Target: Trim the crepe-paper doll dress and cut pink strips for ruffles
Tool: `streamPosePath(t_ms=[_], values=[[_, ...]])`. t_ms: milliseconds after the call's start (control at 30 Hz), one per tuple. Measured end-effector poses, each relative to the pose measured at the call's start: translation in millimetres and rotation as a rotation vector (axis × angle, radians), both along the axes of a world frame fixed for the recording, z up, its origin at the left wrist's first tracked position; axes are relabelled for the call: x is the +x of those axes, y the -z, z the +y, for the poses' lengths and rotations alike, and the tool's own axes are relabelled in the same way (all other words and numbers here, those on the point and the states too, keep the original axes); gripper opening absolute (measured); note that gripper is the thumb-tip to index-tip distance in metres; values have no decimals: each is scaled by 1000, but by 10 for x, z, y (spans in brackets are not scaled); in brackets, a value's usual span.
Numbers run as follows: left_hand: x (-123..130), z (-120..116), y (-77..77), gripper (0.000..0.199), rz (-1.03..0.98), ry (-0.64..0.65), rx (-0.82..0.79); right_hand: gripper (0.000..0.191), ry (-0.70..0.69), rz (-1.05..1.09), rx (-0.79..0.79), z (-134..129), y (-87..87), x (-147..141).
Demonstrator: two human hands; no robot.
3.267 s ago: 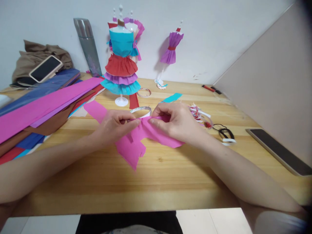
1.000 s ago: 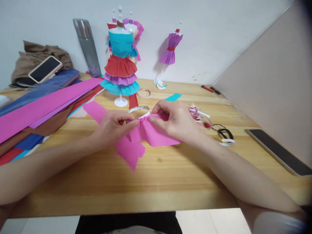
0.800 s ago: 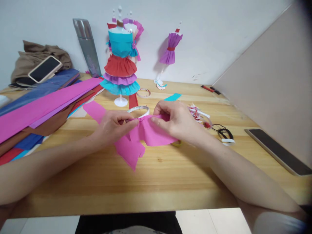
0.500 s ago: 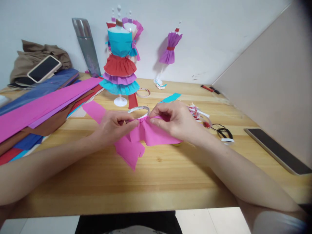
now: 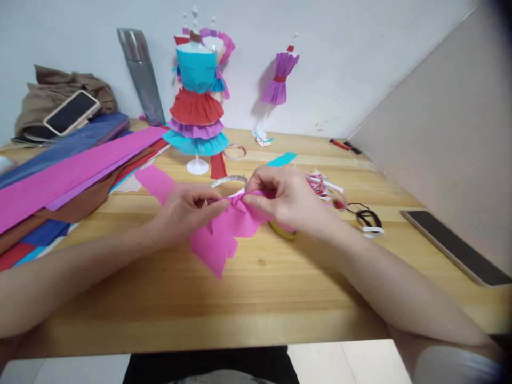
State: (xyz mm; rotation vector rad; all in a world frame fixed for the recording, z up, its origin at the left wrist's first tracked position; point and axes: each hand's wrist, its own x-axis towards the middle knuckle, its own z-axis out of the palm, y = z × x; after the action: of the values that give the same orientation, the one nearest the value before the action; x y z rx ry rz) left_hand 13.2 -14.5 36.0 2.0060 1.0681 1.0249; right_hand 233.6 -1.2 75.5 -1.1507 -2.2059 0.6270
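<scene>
Between my hands is a strip of pink crepe paper (image 5: 250,221), gathered in small pleats along its top edge. My left hand (image 5: 182,210) pinches the gathered edge at its left, thumb against fingers. Close beside it, my right hand (image 5: 290,200) pinches the same edge, thumb in front. A narrow whitish band (image 5: 230,178) curves up in a loop behind the pleats; how it joins the paper is hidden by my fingers. More pink paper (image 5: 214,250) lies on the table under my left hand. A yellow ring (image 5: 285,232), perhaps a tape roll, is partly covered beneath my right hand.
Dress forms in crepe-paper outfits (image 5: 197,106) stand behind my hands, with a purple one (image 5: 280,80) farther right. Folded crepe paper (image 5: 80,160), a phone (image 5: 72,113) and a bottle (image 5: 142,80) are left. Paper scraps (image 5: 318,184), a black cord (image 5: 370,218) and another phone (image 5: 456,248) lie right.
The pink paper's right part has been drawn in and bunched toward the pleats, uncovering the yellow ring. Both hands remain in nearly the same place.
</scene>
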Motion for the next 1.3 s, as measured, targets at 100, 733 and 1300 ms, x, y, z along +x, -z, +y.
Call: streamPosePath(t_ms=[100,733,1300], values=[[1,-7,-2,28,-6,6,-25,11,9,8,-7,6,11,-8],[-28,11,-40,34,63,51,37,26,25,423,-443,43,110,-70],[-76,144,11,67,-330,-182,-93,29,154,583,-458,197,138,6]])
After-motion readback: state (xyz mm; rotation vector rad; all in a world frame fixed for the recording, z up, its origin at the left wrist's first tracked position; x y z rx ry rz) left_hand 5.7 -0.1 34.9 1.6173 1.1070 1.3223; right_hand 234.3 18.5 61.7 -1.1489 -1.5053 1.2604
